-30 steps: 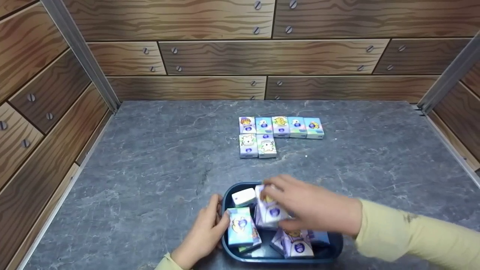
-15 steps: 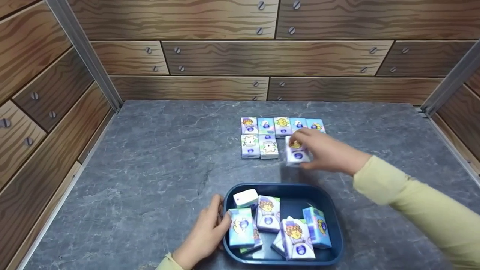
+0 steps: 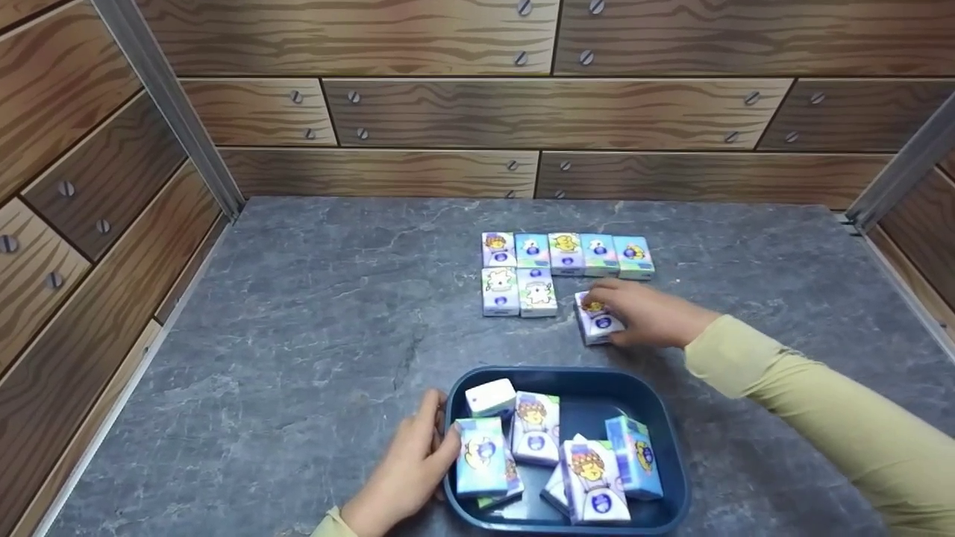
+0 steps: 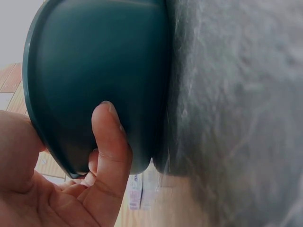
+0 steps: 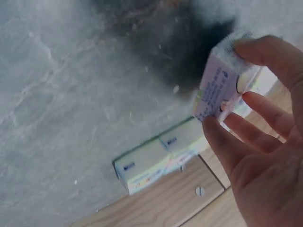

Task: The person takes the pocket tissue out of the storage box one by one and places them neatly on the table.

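Beyond the tray (image 3: 589, 400), the right hand (image 3: 650, 315) hides part of its held packet (image 3: 601, 328) (whose side print (image 5: 215, 90) is too blurred to read in the right wrist view). Inside the tray, a blue packet (image 3: 481, 456) covers much of a lower packet (image 3: 513, 481). Right of the tray, the sleeve (image 3: 806, 406) is cut off by the head view's edge.

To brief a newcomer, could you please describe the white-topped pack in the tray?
Find the blue tray gripped by the left hand. In its far left corner lies a pack. Unlike its neighbours, its top is nearly plain white.
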Tool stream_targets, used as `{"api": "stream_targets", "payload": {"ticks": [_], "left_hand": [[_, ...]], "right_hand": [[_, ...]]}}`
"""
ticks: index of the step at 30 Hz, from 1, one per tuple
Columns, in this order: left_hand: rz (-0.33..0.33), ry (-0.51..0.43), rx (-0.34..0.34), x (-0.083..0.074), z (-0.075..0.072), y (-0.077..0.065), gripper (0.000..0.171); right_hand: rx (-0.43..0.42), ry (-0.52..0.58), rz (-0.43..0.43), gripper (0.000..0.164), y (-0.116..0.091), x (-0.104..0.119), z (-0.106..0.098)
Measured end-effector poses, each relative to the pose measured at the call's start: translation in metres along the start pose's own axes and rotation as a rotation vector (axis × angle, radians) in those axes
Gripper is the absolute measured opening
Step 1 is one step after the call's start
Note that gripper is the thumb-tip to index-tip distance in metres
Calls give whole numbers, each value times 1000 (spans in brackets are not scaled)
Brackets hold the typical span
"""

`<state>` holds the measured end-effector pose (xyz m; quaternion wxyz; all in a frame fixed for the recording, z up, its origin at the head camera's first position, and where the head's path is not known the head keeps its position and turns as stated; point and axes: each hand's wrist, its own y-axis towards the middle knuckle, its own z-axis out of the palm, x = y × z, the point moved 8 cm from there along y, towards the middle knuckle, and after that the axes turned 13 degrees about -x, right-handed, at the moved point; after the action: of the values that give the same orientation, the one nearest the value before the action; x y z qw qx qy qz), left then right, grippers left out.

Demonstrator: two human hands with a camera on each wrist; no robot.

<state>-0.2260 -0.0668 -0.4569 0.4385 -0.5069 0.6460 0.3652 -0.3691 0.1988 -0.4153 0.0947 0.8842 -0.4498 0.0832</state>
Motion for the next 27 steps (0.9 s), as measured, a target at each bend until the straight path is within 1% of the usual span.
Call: {"api": "stream_targets", "payload": {"ticks": [3,6,11,15,20,27], "left_hand": [[8,0,-3,0,0,0,16],[14,-1,-8,0,0,0,17],[23,1,-18,-1,0,-1,18],[9,4,-14,-1,1,-1,18],[-10,11,-5,0,1,-1,17],[-17,11,-4,1,-1,1,17]], "right_hand": [[-19,-9,0,54,6,2,3],[-41,-13,25,52,12,3,5],[-104,-4,38,40,22,3,4],[-132,-2,51,34,28,1,4],[-137,-11,79,31,31,-1,4],[-104,-18,118,33,32,-3,5]]}}
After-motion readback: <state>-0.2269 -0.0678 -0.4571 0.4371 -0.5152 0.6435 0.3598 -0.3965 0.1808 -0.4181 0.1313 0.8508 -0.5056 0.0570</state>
